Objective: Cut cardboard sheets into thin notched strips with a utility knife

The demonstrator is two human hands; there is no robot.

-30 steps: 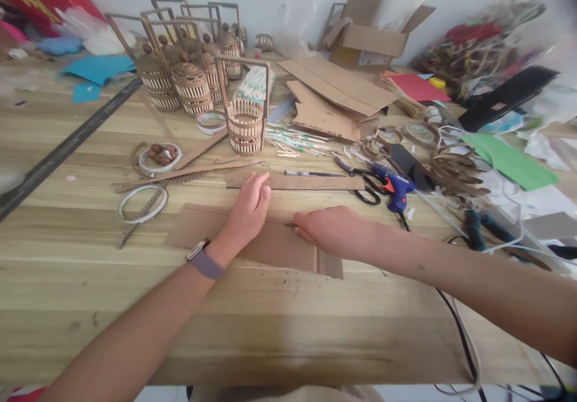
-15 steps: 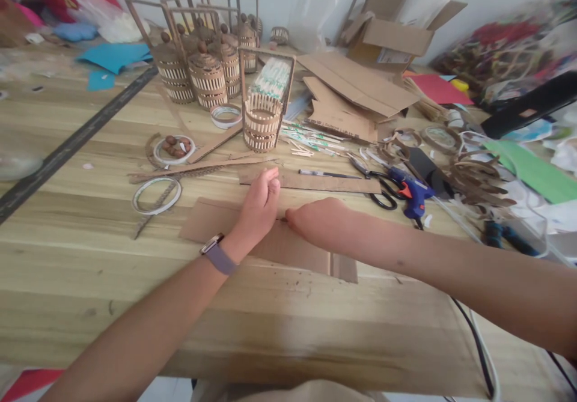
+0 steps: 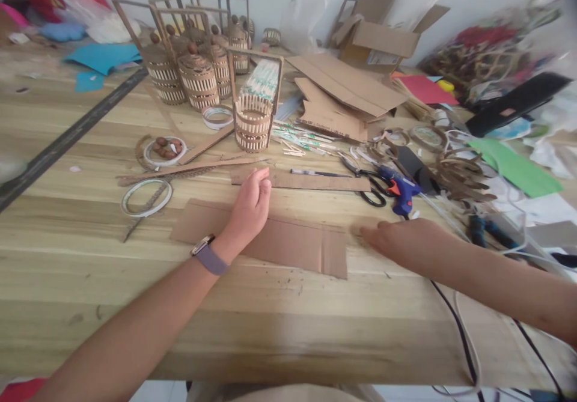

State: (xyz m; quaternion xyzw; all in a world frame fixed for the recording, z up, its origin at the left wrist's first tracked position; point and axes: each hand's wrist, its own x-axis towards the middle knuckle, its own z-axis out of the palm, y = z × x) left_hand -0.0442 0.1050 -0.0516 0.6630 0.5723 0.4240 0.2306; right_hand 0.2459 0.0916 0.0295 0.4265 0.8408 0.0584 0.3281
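resting on the flat cardboard piece [image 3: 302,246], the left hand [image 3: 250,207] has its fingers together, while the right hand [image 3: 396,240] is just beside the cardboard's right end, its curled fingers clamped on something or nothing, i cannot tell. a narrow strip [image 3: 315,181] runs rightward from behind the left fingertips, with scissors [image 3: 372,197] and a blue glue gun [image 3: 403,194] beyond the right fingers. farther past the left fingers stands a stick basket [image 3: 252,128].

1. Soft, fairly bright light falls evenly, with faint, diffuse shadows
2. A pale sheen lies on the near middle of the tabletop [image 3: 288,330]
3. The right hand [image 3: 401,240] looks slightly smeared
4. Toward the sides, things stretch and blur; the upper right corner darkens
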